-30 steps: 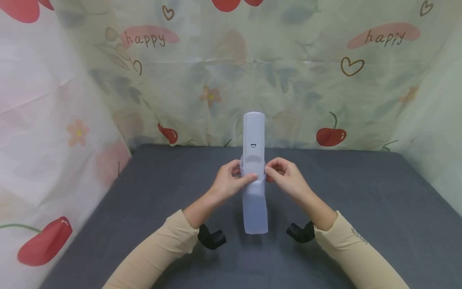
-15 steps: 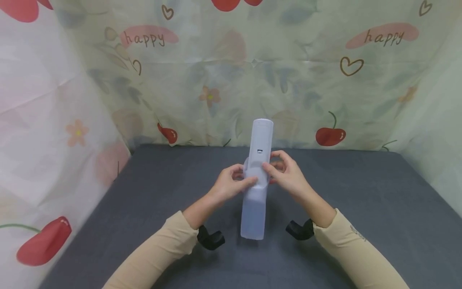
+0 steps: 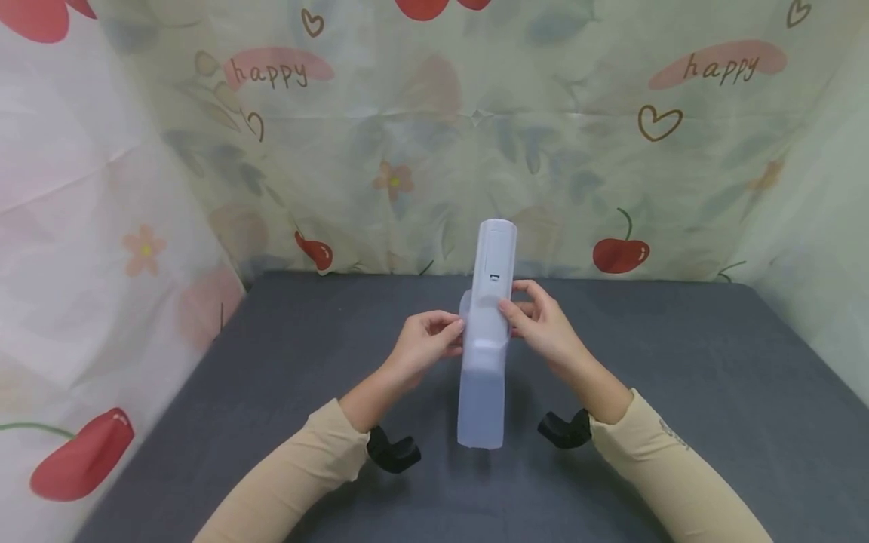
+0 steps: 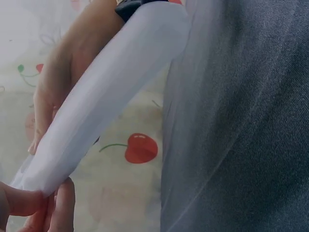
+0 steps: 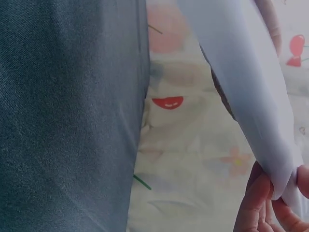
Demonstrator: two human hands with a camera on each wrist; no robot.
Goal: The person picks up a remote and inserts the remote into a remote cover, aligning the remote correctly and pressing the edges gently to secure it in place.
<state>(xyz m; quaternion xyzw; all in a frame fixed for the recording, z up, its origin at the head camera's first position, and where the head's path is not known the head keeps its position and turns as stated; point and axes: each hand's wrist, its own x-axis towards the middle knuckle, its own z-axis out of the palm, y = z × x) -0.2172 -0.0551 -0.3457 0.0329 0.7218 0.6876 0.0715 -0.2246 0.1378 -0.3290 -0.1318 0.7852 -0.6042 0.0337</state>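
Observation:
A white remote control (image 3: 494, 264) stands upright above the dark grey table (image 3: 679, 377), half inside a translucent silicone sleeve (image 3: 482, 392) that hangs down below it. My left hand (image 3: 429, 343) pinches the sleeve's left edge. On the other side my right hand (image 3: 536, 320) grips the sleeve and remote, thumb on the front. In the left wrist view the sleeve (image 4: 101, 101) runs diagonally, with fingertips (image 4: 34, 203) pinching its lower end. The right wrist view shows the sleeve (image 5: 246, 92) held by fingers (image 5: 263, 203) at the bottom right.
A cloth backdrop (image 3: 407, 136) printed with cherries, hearts and "happy" closes off the back and both sides of the table. Black wrist camera mounts (image 3: 390, 452) (image 3: 562, 430) sit under both beige sleeves.
The remote has shifted slightly right and tilted. My right thumb has come onto its front, and my left hand has slid from the front to the sleeve's left edge.

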